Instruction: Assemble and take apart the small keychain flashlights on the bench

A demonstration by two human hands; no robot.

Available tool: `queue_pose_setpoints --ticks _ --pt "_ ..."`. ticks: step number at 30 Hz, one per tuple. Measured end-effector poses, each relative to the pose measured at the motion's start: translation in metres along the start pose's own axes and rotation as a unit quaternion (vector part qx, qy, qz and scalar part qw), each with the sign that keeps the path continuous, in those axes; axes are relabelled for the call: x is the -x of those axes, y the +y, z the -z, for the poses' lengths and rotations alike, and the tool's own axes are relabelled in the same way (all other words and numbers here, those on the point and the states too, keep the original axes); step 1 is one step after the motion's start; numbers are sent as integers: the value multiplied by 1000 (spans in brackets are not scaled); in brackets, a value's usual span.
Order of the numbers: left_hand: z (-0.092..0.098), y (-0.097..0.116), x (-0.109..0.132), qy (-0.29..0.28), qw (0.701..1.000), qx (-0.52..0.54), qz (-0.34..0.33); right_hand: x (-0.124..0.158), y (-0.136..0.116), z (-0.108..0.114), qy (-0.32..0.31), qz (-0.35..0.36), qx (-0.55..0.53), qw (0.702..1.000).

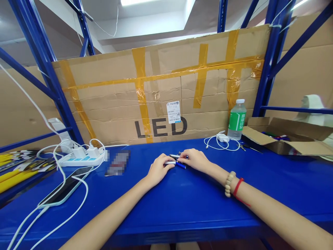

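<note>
My left hand (158,169) rests on the blue tabletop (182,201) with its fingers closed round a silver and blue pen (179,164). My right hand (195,159) pinches the same pen at its other end, fingertips pressed together. A few more pen parts (174,156) lie on the table just behind the two hands. A bead bracelet and a red cord (233,185) sit on my right wrist.
A white power strip (82,158) with chargers and trailing white cables lies at the left, beside a phone (66,187). A water bottle (236,119), a coiled charger cable (221,141) and an open cardboard box (286,137) stand at the right. A taped cardboard sheet marked LED backs the bench.
</note>
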State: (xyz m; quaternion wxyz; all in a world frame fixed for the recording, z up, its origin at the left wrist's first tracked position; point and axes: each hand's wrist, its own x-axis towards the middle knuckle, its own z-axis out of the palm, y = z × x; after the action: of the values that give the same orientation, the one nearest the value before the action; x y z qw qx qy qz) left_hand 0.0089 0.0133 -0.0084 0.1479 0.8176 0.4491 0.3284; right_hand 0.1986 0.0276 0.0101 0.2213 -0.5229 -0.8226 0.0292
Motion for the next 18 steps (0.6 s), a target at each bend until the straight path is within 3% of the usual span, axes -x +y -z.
queue_pose_setpoints --ticks 14,18 --pt "0 2 1 -17 1000 -24 -5 0 3 -2 8 2 9 1000" --pt "0 4 2 -7 999 -40 1 0 2 0 28 31 -11 999"
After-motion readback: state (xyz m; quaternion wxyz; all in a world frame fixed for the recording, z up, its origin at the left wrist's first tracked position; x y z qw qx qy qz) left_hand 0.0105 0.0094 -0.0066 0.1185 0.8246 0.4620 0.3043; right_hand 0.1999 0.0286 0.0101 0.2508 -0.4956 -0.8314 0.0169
